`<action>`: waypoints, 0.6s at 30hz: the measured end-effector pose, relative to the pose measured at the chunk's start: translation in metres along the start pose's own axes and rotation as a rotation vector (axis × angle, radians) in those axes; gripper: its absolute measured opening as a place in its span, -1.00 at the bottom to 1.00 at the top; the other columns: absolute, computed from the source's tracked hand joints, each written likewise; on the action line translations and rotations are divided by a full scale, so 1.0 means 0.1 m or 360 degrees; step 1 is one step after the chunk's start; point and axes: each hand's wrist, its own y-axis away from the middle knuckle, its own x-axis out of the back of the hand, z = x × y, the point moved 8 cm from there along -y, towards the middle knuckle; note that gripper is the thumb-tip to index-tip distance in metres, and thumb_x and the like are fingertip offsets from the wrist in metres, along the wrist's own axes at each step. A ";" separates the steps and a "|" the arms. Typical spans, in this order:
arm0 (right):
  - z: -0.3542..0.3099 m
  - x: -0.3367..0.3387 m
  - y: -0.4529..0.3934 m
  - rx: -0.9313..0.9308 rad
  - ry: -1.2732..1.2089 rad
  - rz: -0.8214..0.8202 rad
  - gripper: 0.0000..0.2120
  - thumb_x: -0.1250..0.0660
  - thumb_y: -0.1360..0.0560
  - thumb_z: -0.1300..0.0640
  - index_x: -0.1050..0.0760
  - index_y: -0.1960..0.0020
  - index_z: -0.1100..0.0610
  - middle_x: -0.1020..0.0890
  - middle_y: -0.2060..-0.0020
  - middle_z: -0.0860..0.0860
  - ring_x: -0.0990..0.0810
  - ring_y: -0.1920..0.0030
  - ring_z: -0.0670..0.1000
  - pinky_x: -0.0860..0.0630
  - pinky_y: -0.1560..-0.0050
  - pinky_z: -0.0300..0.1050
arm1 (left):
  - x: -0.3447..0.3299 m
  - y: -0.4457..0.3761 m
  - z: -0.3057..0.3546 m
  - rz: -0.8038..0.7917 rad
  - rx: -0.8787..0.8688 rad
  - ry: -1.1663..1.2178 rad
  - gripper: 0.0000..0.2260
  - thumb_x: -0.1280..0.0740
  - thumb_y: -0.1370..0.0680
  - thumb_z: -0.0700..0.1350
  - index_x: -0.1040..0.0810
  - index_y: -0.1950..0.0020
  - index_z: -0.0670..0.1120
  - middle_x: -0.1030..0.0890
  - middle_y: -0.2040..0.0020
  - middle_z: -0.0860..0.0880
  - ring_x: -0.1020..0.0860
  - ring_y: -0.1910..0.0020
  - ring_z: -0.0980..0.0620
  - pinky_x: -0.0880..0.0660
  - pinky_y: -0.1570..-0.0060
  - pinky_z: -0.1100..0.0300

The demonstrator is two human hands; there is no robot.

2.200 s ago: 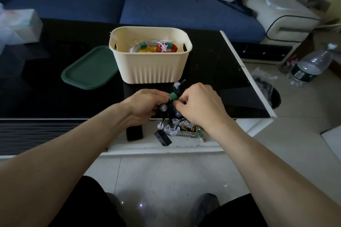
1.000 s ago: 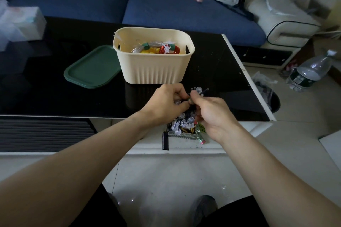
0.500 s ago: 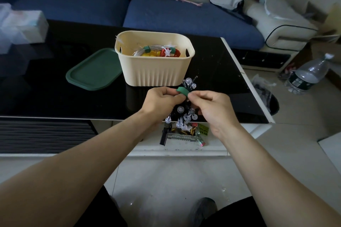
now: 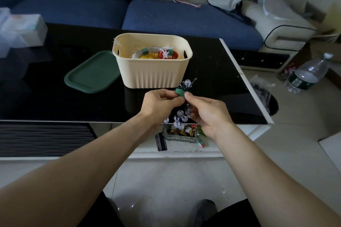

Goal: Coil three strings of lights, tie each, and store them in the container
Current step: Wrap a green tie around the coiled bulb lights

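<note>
Both hands pinch the green tie (image 4: 180, 92) round the coil (image 4: 181, 116): left hand (image 4: 159, 103), right hand (image 4: 207, 114). Cinch tight, then drop in bin (image 4: 153, 77) mid-table.

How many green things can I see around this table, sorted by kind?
Green ties: 3, two on the bundles in the cream container, at and, one pinched by left hand and right hand.
Green lid: 1.
Total: 4.

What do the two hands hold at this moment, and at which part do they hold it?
Both hands hold one coiled string of lights. The left hand and right hand pinch it at the green tie near its top; bulbs hang below.
</note>
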 end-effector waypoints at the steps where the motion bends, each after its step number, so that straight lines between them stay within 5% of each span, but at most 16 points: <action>1: 0.01 -0.01 0.00 -0.0024 -0.0022 -0.0011 -0.88 -0.60 -0.38 0.10 -0.70 0.19 0.12 -0.67 0.38 -0.05 -0.56 0.33 -0.08 -0.51 0.28 -0.21 | -0.01 0.00 -0.01 -0.0005 0.0014 0.0032 -0.88 -0.49 -0.44 -0.37 -0.60 0.07 -0.29 -0.66 0.23 -0.10 -0.64 0.32 0.13 -0.58 0.22 0.33; 6: 0.03 0.04 -0.02 -0.0057 -0.0009 -0.0005 -0.86 -0.61 -0.36 0.07 -0.72 0.17 0.10 -0.73 0.26 -0.02 -0.63 0.25 -0.05 -0.54 0.24 -0.17 | -0.03 -0.02 -0.05 -0.0081 0.0089 0.0041 -0.81 -0.49 -0.42 -0.35 -0.62 -0.01 -0.32 -0.66 0.18 -0.13 -0.63 0.24 0.05 -0.57 0.21 0.29; 10: -0.05 0.07 0.00 0.0018 0.0049 -0.0013 -0.89 -0.61 -0.36 0.11 -0.73 0.19 0.11 -0.75 0.20 0.04 -0.72 0.15 0.00 -0.61 0.13 -0.14 | -0.09 -0.01 -0.09 -0.0148 0.0207 0.0129 -0.60 -0.54 -0.40 -0.06 -0.64 -0.06 -0.34 -0.66 0.18 -0.14 -0.58 0.37 0.09 -0.44 0.40 0.31; 14: -0.15 0.03 0.10 0.0212 0.0105 -0.0007 -0.93 -0.58 -0.40 0.17 -0.70 0.21 0.08 -0.73 0.31 -0.07 -0.68 0.33 -0.21 -0.53 0.33 -0.36 | -0.06 -0.05 -0.08 -0.0144 0.0205 0.0099 -0.77 -0.48 -0.48 -0.09 -0.63 0.08 -0.27 -0.68 0.15 -0.12 -0.64 0.35 0.17 -0.49 0.39 0.38; 18: -0.23 0.01 0.15 0.0316 0.0115 -0.0025 -0.94 -0.55 -0.43 0.22 -0.70 0.17 0.09 -0.71 0.26 -0.07 -0.65 0.31 -0.25 -0.54 0.19 -0.36 | -0.07 -0.09 -0.07 -0.0318 0.0276 0.0142 -0.89 -0.41 -0.52 -0.18 -0.58 0.17 -0.20 -0.63 0.14 -0.08 -0.59 0.26 0.14 -0.49 0.25 0.31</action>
